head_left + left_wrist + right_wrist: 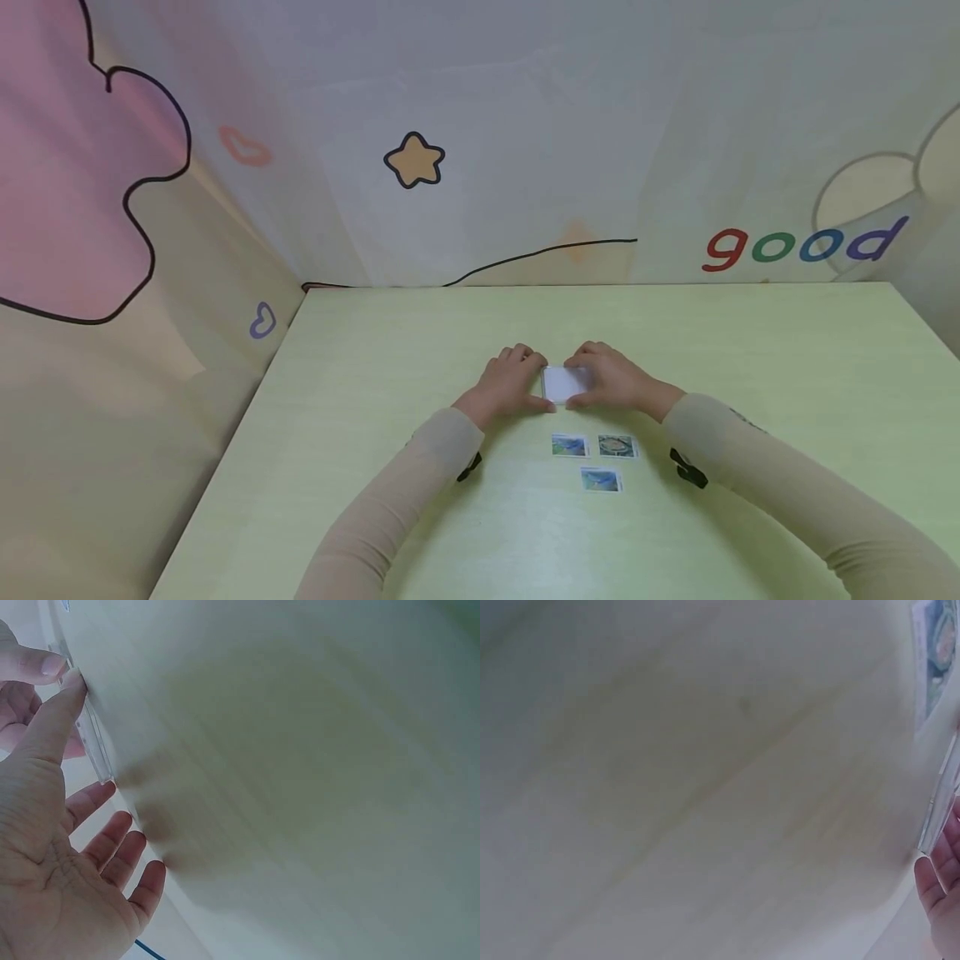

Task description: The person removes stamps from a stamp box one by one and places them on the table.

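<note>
A flat, clear plastic case (564,385) with a white face lies on the table between the two hands. The left hand (513,383) holds its left end, thumb at the near corner and forefinger at the far corner. From the other side the right hand (611,379) grips it, thumb on the near edge and fingers on the far edge. In the left wrist view the case's thin edge (94,742) runs between the left thumb and forefinger. Nearer the body lie three small stamp-like picture cards: two in a row, a blue-green card (570,446) and a brownish card (617,447), and a blue card (601,480) below.
The pale green table (375,358) reaches back to a printed cloth wall (510,167) with a star and the word good. More of this cloth hangs along the left side. Dark straps (688,469) show under the sleeves.
</note>
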### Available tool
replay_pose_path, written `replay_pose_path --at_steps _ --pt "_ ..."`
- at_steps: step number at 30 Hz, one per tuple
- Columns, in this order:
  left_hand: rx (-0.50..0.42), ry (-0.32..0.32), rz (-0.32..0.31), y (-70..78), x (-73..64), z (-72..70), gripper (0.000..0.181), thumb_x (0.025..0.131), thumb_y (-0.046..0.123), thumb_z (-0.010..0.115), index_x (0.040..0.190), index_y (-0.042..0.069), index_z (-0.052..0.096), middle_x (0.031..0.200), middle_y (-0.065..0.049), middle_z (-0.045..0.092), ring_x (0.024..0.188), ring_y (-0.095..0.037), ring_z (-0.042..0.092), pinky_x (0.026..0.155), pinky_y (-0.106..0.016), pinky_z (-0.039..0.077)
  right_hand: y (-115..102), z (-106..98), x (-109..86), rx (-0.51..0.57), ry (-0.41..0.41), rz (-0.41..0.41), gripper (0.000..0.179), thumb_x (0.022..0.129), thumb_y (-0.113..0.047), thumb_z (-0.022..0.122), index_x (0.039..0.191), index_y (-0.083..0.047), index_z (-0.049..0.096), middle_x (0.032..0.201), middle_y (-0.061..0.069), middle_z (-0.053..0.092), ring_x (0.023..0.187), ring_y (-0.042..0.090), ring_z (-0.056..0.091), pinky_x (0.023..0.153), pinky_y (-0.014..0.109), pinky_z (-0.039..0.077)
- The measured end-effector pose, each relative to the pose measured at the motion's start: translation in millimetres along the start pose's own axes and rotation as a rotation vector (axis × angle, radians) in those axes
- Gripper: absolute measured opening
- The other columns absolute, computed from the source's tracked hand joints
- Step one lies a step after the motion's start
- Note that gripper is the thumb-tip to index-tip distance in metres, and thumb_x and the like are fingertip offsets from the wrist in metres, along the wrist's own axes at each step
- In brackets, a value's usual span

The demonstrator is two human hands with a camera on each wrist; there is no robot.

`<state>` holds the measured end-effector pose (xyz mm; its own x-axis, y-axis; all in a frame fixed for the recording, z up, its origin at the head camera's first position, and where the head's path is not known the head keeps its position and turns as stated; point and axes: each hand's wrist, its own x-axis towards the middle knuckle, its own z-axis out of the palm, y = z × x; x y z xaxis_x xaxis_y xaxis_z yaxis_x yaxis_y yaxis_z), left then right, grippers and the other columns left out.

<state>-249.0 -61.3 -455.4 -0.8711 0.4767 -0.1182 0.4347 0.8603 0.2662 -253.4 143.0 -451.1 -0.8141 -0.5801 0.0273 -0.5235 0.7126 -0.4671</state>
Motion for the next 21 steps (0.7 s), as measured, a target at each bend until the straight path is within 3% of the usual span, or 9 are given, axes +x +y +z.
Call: replay_pose_path --at_steps 21 --pt "0.015 -0.011 -0.007 2.4 0.9 -0.1 0.066 0.079 0.052 0.071 0.130 0.017 0.052 0.136 -0.006 0.045 0.122 -0.024 0.042 0.100 -0.043 0.039 -1.1 0.1 1.4 0.007 0.004 0.022 0.060 0.069 -0.031 0.084 0.114 0.002 0.063 0.109 0.015 0.060 0.100 0.029 0.053 0.086 0.043 0.046"
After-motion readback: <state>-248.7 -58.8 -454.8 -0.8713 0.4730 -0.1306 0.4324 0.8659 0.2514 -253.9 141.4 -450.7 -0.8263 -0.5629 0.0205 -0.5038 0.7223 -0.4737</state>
